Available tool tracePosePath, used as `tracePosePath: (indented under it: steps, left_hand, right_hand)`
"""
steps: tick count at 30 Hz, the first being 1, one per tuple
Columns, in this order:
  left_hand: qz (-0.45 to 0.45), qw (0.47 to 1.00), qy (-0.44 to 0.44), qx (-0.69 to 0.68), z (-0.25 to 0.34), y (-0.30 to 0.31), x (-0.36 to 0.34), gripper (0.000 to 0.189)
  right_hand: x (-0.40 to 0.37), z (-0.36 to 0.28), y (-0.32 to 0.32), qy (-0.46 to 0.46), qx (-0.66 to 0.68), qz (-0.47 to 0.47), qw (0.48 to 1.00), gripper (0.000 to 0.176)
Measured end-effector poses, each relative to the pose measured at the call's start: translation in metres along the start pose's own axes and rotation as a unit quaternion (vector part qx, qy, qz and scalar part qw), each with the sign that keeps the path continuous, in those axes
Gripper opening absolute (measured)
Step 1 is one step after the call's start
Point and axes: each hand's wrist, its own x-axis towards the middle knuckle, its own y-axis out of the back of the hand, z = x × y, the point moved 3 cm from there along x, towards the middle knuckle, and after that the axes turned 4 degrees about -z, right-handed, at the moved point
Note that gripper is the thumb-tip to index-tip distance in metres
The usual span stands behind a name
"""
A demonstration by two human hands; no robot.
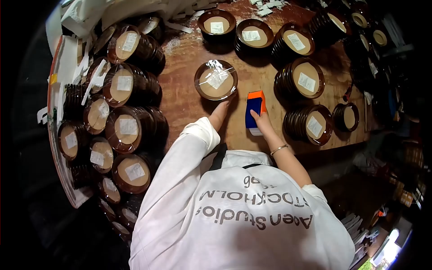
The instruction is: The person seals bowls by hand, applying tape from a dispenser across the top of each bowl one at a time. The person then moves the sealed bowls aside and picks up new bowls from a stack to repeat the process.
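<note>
Brown and shiny is the bowl that is seen over the middle of the wooden table, a bit to the left of the blue and orange box. The bowl is wrapped in clear film, and a white label is seen in its tan middle. The near edge of the bowl is touched by the left hand. Most of those fingers are hidden by the bowl, so it cannot be told how tightly it is gripped.

The box is clasped by the right hand, with the thumb laid on its blue side. Its near end is white. The 2 hands are kept apart, and the box is held between the bowl and the piles on the right. A thin bracelet is worn on the right wrist, and a white shirt with dark letters is worn too.

On the far side, 3 bowl piles are lined up near the middle, and a white label is shown in each top bowl. More labelled bowls are crowded along the left, many tipped on their sides. White scraps are scattered at the far edge.
</note>
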Motion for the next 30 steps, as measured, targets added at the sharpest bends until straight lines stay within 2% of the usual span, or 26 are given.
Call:
tracePosePath:
  steps: [1, 3, 4, 5, 6, 7, 8, 9, 11, 12, 14, 15, 16, 17, 18, 19, 20, 21, 22, 23, 26, 27, 29, 30]
  left_hand:
    - [-0.003, 0.999, 0.016, -0.045, 0.012, -0.009, 0.002, 0.035]
    - [0.000, 0.974, 0.065, -0.218, 0.034, -0.030, 0.003, 0.033]
    - [0.008, 0.942, 0.090, -0.322, 0.036, -0.035, -0.002, 0.033]
    - [0.023, 0.895, 0.115, -0.430, 0.041, -0.041, -0.010, 0.032]
    - [0.032, 0.820, 0.146, -0.552, 0.030, -0.033, -0.028, 0.028]
    - [0.044, 0.727, 0.178, -0.661, 0.016, -0.024, -0.046, 0.025]
    - [0.166, 0.624, 0.253, -0.720, 0.034, -0.042, -0.039, 0.025]
    - [0.156, 0.458, 0.272, -0.832, 0.033, -0.050, -0.039, 0.030]
    - [0.163, 0.114, 0.330, -0.923, 0.081, -0.111, 0.007, 0.038]
    - [0.173, 0.108, 0.342, -0.917, 0.071, -0.113, 0.005, 0.038]
    - [0.137, -0.287, 0.314, -0.894, 0.053, -0.106, 0.000, 0.056]
    - [0.137, -0.279, 0.300, -0.902, 0.039, -0.102, -0.004, 0.068]
    - [0.131, -0.300, 0.294, -0.898, 0.031, -0.100, -0.001, 0.071]
    - [0.154, -0.299, 0.288, -0.897, 0.018, -0.091, -0.005, 0.069]
    - [0.179, -0.350, 0.237, -0.889, 0.016, -0.093, 0.010, 0.069]
    - [0.201, -0.397, 0.182, -0.877, 0.007, -0.091, 0.017, 0.069]
    - [0.216, -0.409, 0.176, -0.869, 0.003, -0.089, 0.022, 0.065]
    - [0.231, -0.420, 0.168, -0.861, -0.007, -0.083, 0.019, 0.061]
    - [0.252, -0.423, 0.135, -0.860, -0.015, -0.080, 0.016, 0.058]
    - [0.236, -0.423, 0.159, -0.860, -0.017, -0.077, 0.013, 0.060]
    - [0.224, -0.426, 0.150, -0.864, -0.023, -0.077, 0.007, 0.060]
    - [0.217, -0.415, 0.162, -0.869, -0.024, -0.076, 0.006, 0.062]
    - [0.213, -0.405, 0.168, -0.873, -0.021, -0.078, 0.012, 0.064]
    - [0.213, -0.422, 0.143, -0.870, -0.015, -0.082, 0.017, 0.062]
  right_hand:
    - [0.001, 0.003, -0.007, 0.019, -0.078, 0.025, 0.996, 0.048]
    - [0.004, 0.001, -0.021, 0.063, -0.234, 0.079, 0.967, 0.058]
    - [-0.002, -0.005, -0.025, 0.088, -0.294, 0.124, 0.944, 0.051]
    - [-0.003, -0.011, -0.027, 0.092, -0.293, 0.120, 0.944, 0.051]
    - [-0.008, -0.022, -0.028, 0.000, -0.333, 0.097, 0.938, 0.052]
    - [-0.010, -0.032, -0.028, -0.087, -0.372, 0.074, 0.921, 0.053]
    - [-0.010, -0.037, -0.028, -0.106, -0.394, 0.053, 0.912, 0.053]
    - [-0.007, -0.036, -0.026, -0.096, -0.394, 0.052, 0.913, 0.053]
    - [-0.005, -0.030, -0.021, -0.056, -0.476, 0.040, 0.877, 0.056]
    - [-0.008, -0.039, -0.018, 0.003, -0.455, 0.029, 0.890, 0.055]
    - [-0.013, -0.061, -0.014, 0.115, -0.414, 0.002, 0.903, 0.053]
    - [-0.016, -0.071, -0.013, 0.163, -0.397, -0.014, 0.903, 0.053]
    - [-0.022, -0.085, -0.019, 0.178, -0.402, -0.021, 0.898, 0.053]
    - [-0.028, -0.099, -0.024, 0.137, -0.268, -0.008, 0.954, 0.052]
    - [-0.028, -0.108, -0.030, 0.089, -0.128, 0.004, 0.988, 0.051]
    - [-0.018, -0.115, -0.041, 0.097, -0.130, 0.000, 0.987, 0.051]
    - [-0.006, -0.109, -0.053, -0.009, 0.019, -0.037, 0.999, 0.052]
    - [0.007, -0.101, -0.065, -0.115, 0.168, -0.071, 0.977, 0.053]
    - [0.026, -0.097, -0.074, -0.117, 0.215, -0.137, 0.960, 0.059]
    - [0.041, -0.091, -0.075, -0.111, 0.213, -0.138, 0.961, 0.059]
    - [0.054, -0.094, -0.087, -0.182, 0.195, -0.127, 0.955, 0.063]
    - [0.052, -0.095, -0.089, -0.179, 0.193, -0.126, 0.956, 0.063]
    - [0.046, -0.102, -0.093, -0.156, 0.312, -0.114, 0.930, 0.055]
    - [0.051, -0.092, -0.091, -0.179, 0.245, -0.121, 0.945, 0.065]
